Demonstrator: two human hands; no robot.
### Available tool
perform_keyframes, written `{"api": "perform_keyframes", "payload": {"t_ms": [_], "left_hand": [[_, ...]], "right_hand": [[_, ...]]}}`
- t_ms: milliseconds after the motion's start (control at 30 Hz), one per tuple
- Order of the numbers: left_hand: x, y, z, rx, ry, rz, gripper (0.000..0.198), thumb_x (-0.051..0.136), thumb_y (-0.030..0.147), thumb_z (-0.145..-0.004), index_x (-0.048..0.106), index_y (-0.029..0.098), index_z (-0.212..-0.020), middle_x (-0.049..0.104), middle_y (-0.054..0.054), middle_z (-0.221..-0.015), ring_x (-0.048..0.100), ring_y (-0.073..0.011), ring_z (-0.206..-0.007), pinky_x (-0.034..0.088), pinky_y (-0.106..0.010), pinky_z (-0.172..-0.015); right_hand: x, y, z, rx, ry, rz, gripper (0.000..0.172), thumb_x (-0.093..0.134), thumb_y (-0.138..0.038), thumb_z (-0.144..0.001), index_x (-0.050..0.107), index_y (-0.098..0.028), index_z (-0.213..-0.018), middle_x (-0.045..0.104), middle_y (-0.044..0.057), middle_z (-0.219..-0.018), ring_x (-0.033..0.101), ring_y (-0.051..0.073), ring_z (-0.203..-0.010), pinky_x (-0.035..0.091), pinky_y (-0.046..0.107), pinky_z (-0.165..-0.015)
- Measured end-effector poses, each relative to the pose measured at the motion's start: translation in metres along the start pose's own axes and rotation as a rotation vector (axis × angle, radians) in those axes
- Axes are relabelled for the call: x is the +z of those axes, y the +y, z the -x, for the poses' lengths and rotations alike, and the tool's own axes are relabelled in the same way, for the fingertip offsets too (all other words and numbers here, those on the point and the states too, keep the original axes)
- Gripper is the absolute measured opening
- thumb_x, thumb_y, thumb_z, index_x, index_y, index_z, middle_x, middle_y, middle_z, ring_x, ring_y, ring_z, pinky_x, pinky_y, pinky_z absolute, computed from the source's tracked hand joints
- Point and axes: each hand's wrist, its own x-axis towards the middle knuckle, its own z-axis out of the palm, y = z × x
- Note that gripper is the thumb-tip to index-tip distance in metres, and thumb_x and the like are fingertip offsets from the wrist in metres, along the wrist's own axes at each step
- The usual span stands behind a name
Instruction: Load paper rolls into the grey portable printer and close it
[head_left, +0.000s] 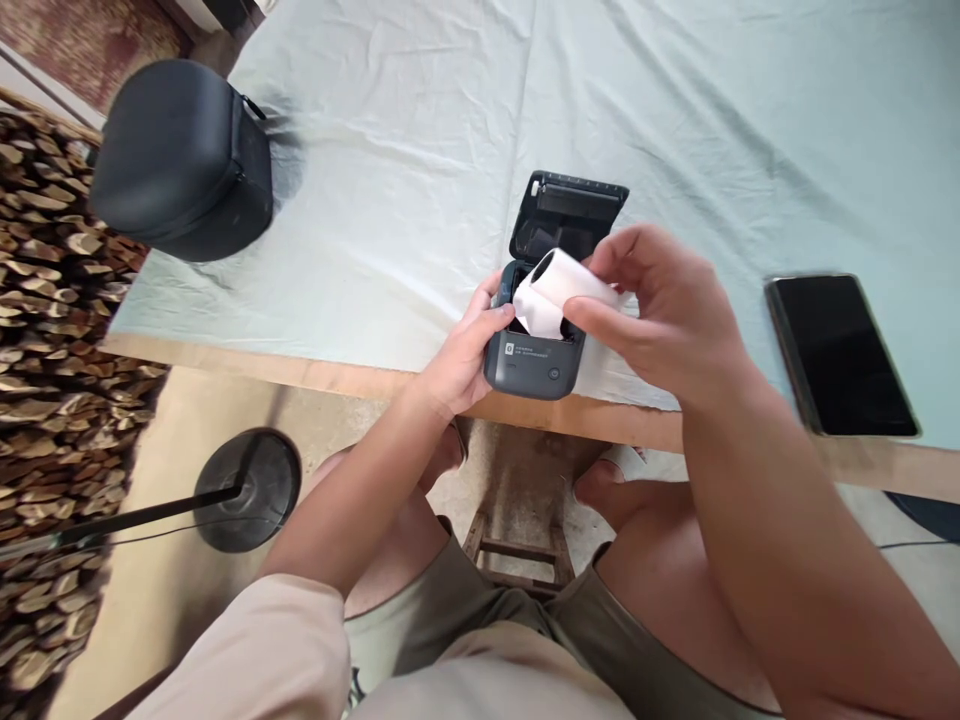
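Observation:
A small dark grey label printer [534, 365] stands at the table's front edge with its lid [570, 210] swung up and back. My left hand [474, 345] grips the printer's left side, thumb on the rim of the opening. A white paper roll [574, 280] with a dark core sits tilted over the printer's compartment, partly inside it. My right hand [652, 305] holds the roll's right end between thumb and fingers. Some loose white paper [536, 310] hangs from the roll into the opening. The bottom of the compartment is hidden by the roll.
A black zipped case [184, 160] stands at the table's left. To the right lies a dark-screened phone [844, 350]. Pale cloth [390, 200] covers the table above a wooden edge [300, 372]. Below are a round black stand base [247, 490] and stacked firewood [52, 330].

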Motion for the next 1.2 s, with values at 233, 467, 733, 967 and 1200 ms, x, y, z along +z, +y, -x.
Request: {"api": "perform_keyframes", "payload": {"t_ms": [233,467,733,967,1200], "left_hand": [[-0.004,-0.003,-0.004,-0.007,0.043,0.043,0.049,0.066,0.044,-0.084,0.054,0.031,-0.130,0.069,0.001,-0.111,0.066,-0.0127,-0.087,0.052,-0.023,-0.075],[0.000,0.001,0.000,-0.003,-0.014,0.037,0.042,0.064,0.040,-0.085,0.053,0.031,-0.124,0.070,0.004,-0.106,0.069,-0.0115,-0.089,0.054,-0.023,-0.076],[0.001,-0.002,0.000,0.017,0.001,0.001,0.046,0.065,0.043,-0.085,0.052,0.032,-0.127,0.068,0.002,-0.110,0.069,-0.0169,-0.101,0.056,-0.030,-0.087],[0.002,-0.002,0.000,0.018,-0.013,-0.006,0.049,0.065,0.043,-0.085,0.050,0.031,-0.131,0.067,0.001,-0.115,0.065,-0.0219,-0.118,0.056,-0.035,-0.099],[0.003,-0.002,0.001,-0.010,-0.006,0.052,0.053,0.066,0.040,-0.085,0.050,0.031,-0.134,0.066,0.000,-0.120,0.061,-0.0250,-0.126,0.053,-0.040,-0.107]], "right_hand": [[-0.013,-0.005,0.004,0.040,-0.229,-0.565,0.029,0.070,-0.039,-0.080,0.060,-0.027,-0.105,0.062,-0.001,-0.087,0.060,0.013,-0.075,0.053,0.031,-0.068],[-0.006,-0.002,-0.002,0.115,-0.179,-0.505,0.030,0.075,-0.039,-0.073,0.055,-0.021,-0.086,0.059,0.000,-0.081,0.059,0.012,-0.073,0.050,0.028,-0.065],[-0.003,0.001,-0.003,0.144,-0.137,-0.606,0.027,0.058,-0.042,-0.083,0.056,-0.024,-0.102,0.057,0.000,-0.075,0.057,0.014,-0.069,0.049,0.033,-0.071],[-0.003,-0.004,0.002,0.139,-0.136,-0.551,0.033,0.067,-0.045,-0.085,0.061,-0.025,-0.110,0.061,0.001,-0.095,0.063,0.011,-0.077,0.055,0.029,-0.078],[0.004,-0.009,0.001,0.167,-0.053,-0.688,0.043,0.075,-0.036,-0.074,0.055,-0.029,-0.112,0.058,0.000,-0.097,0.055,0.009,-0.073,0.053,0.025,-0.067]]}}
